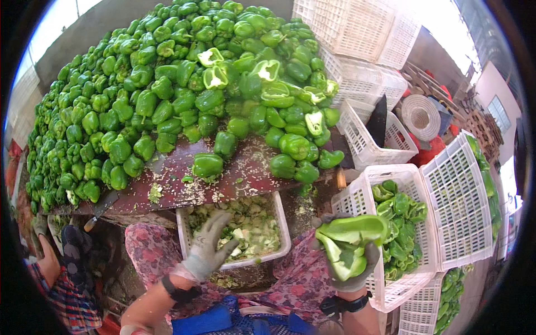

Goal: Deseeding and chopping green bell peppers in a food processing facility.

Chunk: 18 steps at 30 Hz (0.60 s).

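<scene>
My right hand (370, 268), in a grey work glove, is closed around a cut green bell pepper (356, 243) whose pale hollow inside faces up. It is beside a white plastic crate (402, 293) that contains cut green peppers (402, 234). My left hand (211, 243), gloved too, has its fingers apart and nothing in it. Below that hand is a white plastic bin (234, 264) full of pepper cores and trimmings (257, 238). On the dark red tabletop (167, 184) beyond lies a big heap of green bell peppers (142, 79), a few of them cut open.
White crates (347, 29) are stacked behind the heap at right. A tilted crate (456, 209) and another crate (416, 310) with peppers stand at far right. Wooden handles (341, 179) stick out at the table edge. Another person's sleeve (75, 297) shows at lower left.
</scene>
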Tool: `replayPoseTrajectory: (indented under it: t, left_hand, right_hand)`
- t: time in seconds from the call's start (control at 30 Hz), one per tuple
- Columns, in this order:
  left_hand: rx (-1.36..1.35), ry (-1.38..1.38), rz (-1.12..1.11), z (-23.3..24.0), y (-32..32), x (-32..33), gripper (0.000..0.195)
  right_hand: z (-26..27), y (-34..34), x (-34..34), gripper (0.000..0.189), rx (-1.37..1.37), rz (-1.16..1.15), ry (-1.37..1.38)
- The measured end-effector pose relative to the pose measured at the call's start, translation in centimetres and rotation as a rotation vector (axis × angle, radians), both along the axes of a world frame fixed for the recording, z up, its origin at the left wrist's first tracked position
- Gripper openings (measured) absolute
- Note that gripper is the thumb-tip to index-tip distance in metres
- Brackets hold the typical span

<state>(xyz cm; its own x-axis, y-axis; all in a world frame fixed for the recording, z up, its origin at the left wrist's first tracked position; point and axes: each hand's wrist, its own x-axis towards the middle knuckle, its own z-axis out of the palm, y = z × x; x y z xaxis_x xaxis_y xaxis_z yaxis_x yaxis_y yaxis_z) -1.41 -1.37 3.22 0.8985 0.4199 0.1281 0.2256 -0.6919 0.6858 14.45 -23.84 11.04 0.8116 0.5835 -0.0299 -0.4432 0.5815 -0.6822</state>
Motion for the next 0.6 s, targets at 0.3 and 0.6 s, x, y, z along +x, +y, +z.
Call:
replayPoseTrajectory:
  t: [0.3, 0.6]
  left_hand:
    - [0.253, -0.081, -0.357, 7.1, -5.4, 2.9, 0.035]
    - [0.073, -0.183, -0.157, 3.4, -4.0, 2.3, 0.011]
  right_hand:
    - [-4.6, 2.5, -2.7, 0.069, -0.297, 0.480, -0.077]
    - [-9.4, 2.9, -3.7, 0.072, -0.139, 0.378, 0.258]
